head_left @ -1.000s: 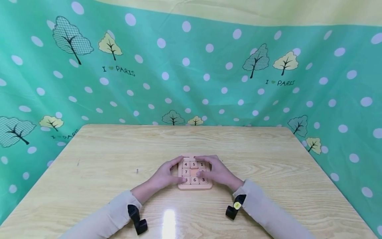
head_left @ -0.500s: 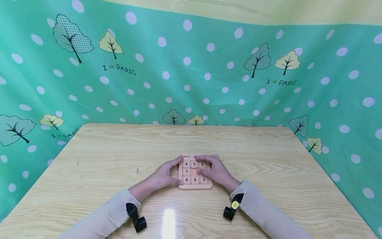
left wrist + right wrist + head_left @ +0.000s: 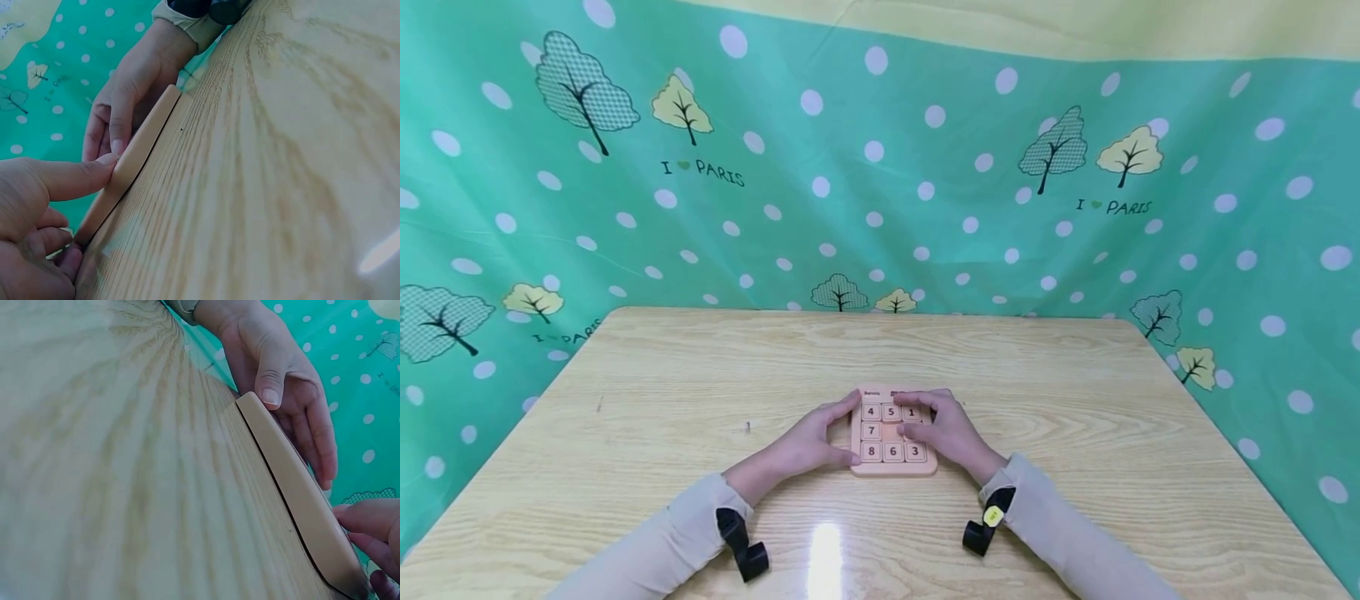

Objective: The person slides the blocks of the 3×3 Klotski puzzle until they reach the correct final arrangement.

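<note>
Puzzle: sliding number puzzle lies flat on table, near its middle.
Left hand: thumb and fingers pinch left edge.
Right hand: fingertips press tiles.
Handling: likely light, rigid, smooth; steady by edges.

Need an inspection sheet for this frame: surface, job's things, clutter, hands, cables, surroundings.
Surface: light wooden table, glare spot on its near edge.
Job's things: peach sliding number puzzle lying flat near the table's middle; tiles 4, 5, 1, 7, 8, 6, 3 readable, the middle right cell hidden by fingers.
Clutter: small dark speck on the wood left of the puzzle, too small to identify.
Hands: left hand holds the puzzle's left edge between thumb and fingers; right hand rests on its right side, fingertips on the tiles.
Cables: nothing seen; black wrist straps on both sleeves.
Surroundings: green polka-dot cloth with trees and "I PARIS" print behind and beside the table.
</note>
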`<state>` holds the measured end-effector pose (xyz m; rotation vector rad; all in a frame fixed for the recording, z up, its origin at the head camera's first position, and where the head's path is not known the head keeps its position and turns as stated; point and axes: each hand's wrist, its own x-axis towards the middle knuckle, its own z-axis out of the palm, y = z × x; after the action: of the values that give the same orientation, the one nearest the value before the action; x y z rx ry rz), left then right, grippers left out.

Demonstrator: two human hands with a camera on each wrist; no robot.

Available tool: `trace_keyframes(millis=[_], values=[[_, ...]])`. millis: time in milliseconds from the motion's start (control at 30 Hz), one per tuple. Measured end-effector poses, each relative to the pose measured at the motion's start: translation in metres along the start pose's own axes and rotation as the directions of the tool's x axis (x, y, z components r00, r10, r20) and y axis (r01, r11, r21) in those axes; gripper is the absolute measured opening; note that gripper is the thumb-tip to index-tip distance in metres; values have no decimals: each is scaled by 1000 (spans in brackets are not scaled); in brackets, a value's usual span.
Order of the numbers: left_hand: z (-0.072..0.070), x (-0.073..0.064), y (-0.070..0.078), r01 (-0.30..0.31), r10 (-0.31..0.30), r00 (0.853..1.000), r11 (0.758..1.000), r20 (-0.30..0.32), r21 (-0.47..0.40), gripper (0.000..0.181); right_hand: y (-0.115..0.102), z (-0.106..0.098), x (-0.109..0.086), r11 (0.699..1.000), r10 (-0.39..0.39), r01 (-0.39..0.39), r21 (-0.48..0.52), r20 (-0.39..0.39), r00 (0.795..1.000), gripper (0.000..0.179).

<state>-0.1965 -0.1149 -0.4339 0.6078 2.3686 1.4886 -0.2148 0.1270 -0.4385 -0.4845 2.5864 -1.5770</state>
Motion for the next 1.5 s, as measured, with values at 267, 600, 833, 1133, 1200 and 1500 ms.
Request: trace_keyframes(millis=[267, 600, 833, 1133, 1200, 1500], values=[[-1, -1, 2, -3, 3, 1000, 1000, -9, 9, 94, 0, -2, 2, 998, -6, 7, -56, 9, 1000, 38], [1, -1, 3, 20, -20, 1000, 1000, -21, -3, 95, 0, -6, 0, 998, -22, 25, -49, 55, 998, 28], [1, -1, 4, 33, -34, 999, 999, -26, -6, 95, -1, -8, -2, 999, 6, -3, -42, 75, 997, 25], [1, 0, 3, 42, -42, 999, 999, -31, -12, 95, -1, -9, -4, 999, 37, -34, -29, 93, 995, 21], [1, 0, 2, 45, -45, 999, 999, -30, -15, 95, -1, -9, -4, 999, 46, -45, -18, 96, 994, 22], [1, -1, 4, 43, -43, 999, 999, -29, -7, 95, -7, -6, 1, 997, 44, -46, 60, 33, 998, 24]])
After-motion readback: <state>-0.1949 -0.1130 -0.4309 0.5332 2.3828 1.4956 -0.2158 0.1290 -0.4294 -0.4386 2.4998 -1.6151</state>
